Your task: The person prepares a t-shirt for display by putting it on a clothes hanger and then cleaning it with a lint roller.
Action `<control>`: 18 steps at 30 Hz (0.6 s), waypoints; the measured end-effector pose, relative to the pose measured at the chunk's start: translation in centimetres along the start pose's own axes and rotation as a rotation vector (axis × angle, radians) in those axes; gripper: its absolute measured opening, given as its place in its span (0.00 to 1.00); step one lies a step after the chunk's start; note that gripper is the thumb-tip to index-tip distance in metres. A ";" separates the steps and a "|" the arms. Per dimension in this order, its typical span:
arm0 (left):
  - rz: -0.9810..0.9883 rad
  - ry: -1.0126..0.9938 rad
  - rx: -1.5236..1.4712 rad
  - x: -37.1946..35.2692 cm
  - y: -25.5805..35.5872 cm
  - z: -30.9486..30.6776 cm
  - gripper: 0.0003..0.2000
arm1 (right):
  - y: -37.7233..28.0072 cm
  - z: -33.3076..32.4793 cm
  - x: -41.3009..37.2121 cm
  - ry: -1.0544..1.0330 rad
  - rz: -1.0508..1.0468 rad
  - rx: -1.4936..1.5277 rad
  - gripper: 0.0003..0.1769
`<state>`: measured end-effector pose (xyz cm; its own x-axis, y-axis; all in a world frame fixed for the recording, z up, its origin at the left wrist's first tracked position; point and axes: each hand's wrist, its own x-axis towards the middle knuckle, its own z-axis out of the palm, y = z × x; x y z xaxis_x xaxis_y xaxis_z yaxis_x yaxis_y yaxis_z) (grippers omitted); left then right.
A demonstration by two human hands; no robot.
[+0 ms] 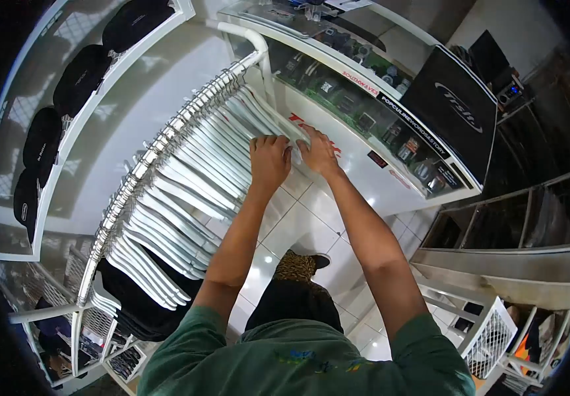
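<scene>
A long row of white clothes hangers (196,155) hangs from a metal rail (141,165) on my left. My left hand (270,162) is closed at the outer ends of the hangers near the far end of the row, with its fingers curled down. Beside it, my right hand (320,153) is closed around the tip of a white hanger (268,112), the outermost on that side. The hands are close together but apart. My fingers partly hide the hanger ends. Most hangers are bare, while black garments (146,290) hang at the near end.
Ahead, a glass display counter (357,119) holds small items, with a black Trsit panel (453,109) at its right. Black caps (42,138) line a shelf on the left. White-framed racks (489,330) stand at lower right. White floor tiles (285,221) lie below.
</scene>
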<state>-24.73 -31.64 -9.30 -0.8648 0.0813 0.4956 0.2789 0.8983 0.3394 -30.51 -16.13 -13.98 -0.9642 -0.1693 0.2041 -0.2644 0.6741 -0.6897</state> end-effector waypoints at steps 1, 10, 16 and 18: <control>-0.008 0.001 0.003 0.0 -0.2 0.2 0.09 | 0.2 0.5 0.5 -0.050 0.021 -0.015 0.27; -0.043 -0.015 -0.071 0.2 -0.9 -0.6 0.11 | -1.5 -1.0 -0.4 -0.080 0.023 -0.055 0.16; -0.053 0.060 -0.182 1.8 1.1 -2.4 0.11 | -2.5 -7.3 -3.2 0.140 -0.066 0.002 0.14; 0.002 0.102 -0.241 2.5 2.5 -2.8 0.15 | -2.7 -10.5 -6.6 0.233 -0.004 -0.018 0.15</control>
<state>-24.97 -30.38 -4.95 -0.8207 0.0278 0.5707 0.3828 0.7682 0.5132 -23.20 -9.22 -6.17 -0.9316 -0.0030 0.3636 -0.2662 0.6868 -0.6763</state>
